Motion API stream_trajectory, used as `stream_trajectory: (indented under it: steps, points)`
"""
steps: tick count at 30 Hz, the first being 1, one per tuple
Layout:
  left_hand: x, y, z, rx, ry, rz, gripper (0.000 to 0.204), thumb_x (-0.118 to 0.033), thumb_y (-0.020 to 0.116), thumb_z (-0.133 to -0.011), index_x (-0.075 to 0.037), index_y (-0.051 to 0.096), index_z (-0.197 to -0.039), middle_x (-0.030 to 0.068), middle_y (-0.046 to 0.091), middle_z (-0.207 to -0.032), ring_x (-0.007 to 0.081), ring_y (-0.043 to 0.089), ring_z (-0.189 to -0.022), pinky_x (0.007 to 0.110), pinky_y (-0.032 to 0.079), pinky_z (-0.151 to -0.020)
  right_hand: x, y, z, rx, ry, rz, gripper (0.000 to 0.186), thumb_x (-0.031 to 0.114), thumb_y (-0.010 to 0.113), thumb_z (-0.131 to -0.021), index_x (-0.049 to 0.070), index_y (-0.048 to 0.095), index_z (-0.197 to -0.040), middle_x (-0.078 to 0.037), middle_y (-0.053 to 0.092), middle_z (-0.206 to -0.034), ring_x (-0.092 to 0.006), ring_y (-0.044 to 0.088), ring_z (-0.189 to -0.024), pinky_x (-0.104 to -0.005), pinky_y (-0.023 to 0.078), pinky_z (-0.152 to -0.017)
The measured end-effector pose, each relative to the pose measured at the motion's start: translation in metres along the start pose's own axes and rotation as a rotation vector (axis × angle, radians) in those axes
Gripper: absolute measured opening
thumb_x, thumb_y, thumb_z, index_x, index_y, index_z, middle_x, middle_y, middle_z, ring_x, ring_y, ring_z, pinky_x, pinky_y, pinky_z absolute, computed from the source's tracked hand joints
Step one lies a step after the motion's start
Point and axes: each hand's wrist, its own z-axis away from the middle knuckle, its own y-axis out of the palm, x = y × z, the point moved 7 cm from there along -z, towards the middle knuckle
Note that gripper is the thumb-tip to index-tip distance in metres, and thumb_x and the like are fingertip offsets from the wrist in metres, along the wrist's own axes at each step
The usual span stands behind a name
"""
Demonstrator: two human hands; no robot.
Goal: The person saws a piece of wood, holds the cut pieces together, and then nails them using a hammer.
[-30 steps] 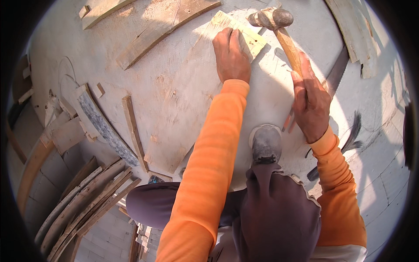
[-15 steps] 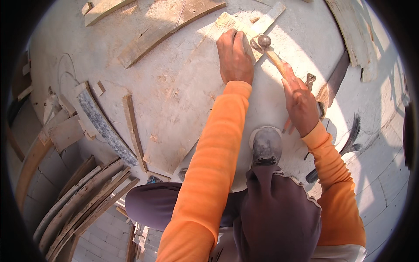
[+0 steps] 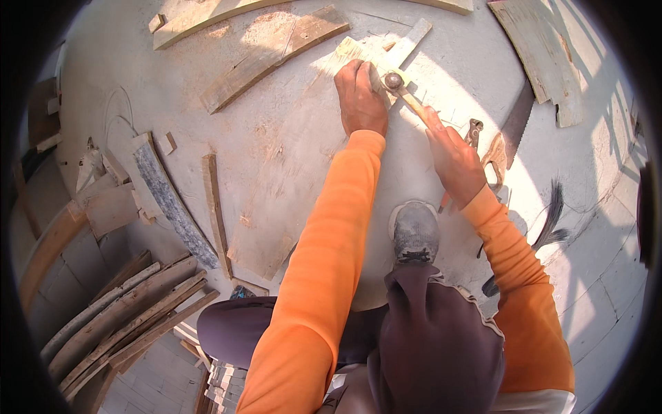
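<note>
My right hand (image 3: 456, 162) is wrapped around the wooden handle of a hammer (image 3: 417, 107). The rounded metal hammer head (image 3: 393, 81) is just right of my left fingers, over a pale wooden board (image 3: 350, 50). My left hand (image 3: 362, 100) rests on this board with its fingers bent together; whatever they pinch is hidden. A narrower wooden strip (image 3: 417, 38) meets the board at an angle at its far right side. Beside my right hand lie metal pincers (image 3: 474, 131) and a handsaw with a wooden handle (image 3: 495, 159).
Curved planks (image 3: 276, 58) lie at the far left, and a wide board (image 3: 541, 58) at the far right. Stacked curved timbers (image 3: 131, 314) stand at lower left. A black-bristled brush (image 3: 552, 217) lies right. My shoe (image 3: 415, 231) is on the floor between my arms.
The hammer head has moved closer to my left fingers and the board. My left hand stays on the board, and the whole view has shifted slightly.
</note>
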Motion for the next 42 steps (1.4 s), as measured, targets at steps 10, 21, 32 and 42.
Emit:
stream_trajectory:
  steps: [10, 21, 32, 42]
  points:
    - [-0.020, -0.059, 0.046, 0.241, 0.226, -0.183, 0.056, -0.022, 0.070, -0.091, 0.000, 0.050, -0.139, 0.0227, 0.045, -0.145, 0.0427, 0.040, -0.136, 0.053, 0.033, -0.115, -0.027, -0.035, 0.063, -0.332, 0.240, 0.066, 0.054, 0.008, 0.054, -0.101, 0.002, 0.041, -0.154, -0.022, 0.064, -0.107, -0.0356, 0.067, -0.093, -0.0418, 0.055, -0.082]
    - [0.019, -0.099, 0.098, 0.435, 0.235, -0.702, 0.066, -0.033, 0.067, -0.094, 0.001, 0.043, -0.146, 0.0287, 0.044, -0.146, 0.0467, 0.043, -0.135, 0.057, 0.036, -0.111, -0.042, -0.029, 0.075, -0.378, 0.408, -0.164, 0.061, 0.006, 0.046, -0.099, -0.004, 0.027, -0.156, -0.030, 0.041, -0.151, -0.0428, 0.042, -0.140, -0.0444, 0.034, -0.117]
    - [0.009, -0.215, 0.016, 0.513, 0.000, -0.317, 0.045, -0.028, 0.047, -0.107, 0.004, 0.048, -0.139, 0.0302, 0.063, -0.118, 0.0448, 0.061, -0.110, 0.046, 0.049, -0.095, -0.015, -0.023, 0.064, -0.289, 0.459, -0.352, 0.060, 0.004, 0.050, -0.099, -0.004, 0.031, -0.154, -0.031, 0.047, -0.147, -0.0428, 0.047, -0.137, -0.0429, 0.038, -0.113]
    - [0.058, -0.208, -0.039, 0.699, -0.024, -0.098, 0.050, -0.036, 0.043, -0.110, 0.003, 0.048, -0.141, 0.0283, 0.063, -0.115, 0.0406, 0.061, -0.109, 0.040, 0.046, -0.098, -0.008, -0.023, 0.069, -0.267, 0.477, -0.598, 0.052, 0.009, 0.053, -0.102, -0.002, 0.040, -0.151, -0.014, 0.066, -0.108, -0.0187, 0.065, -0.093, -0.0302, 0.052, -0.086]
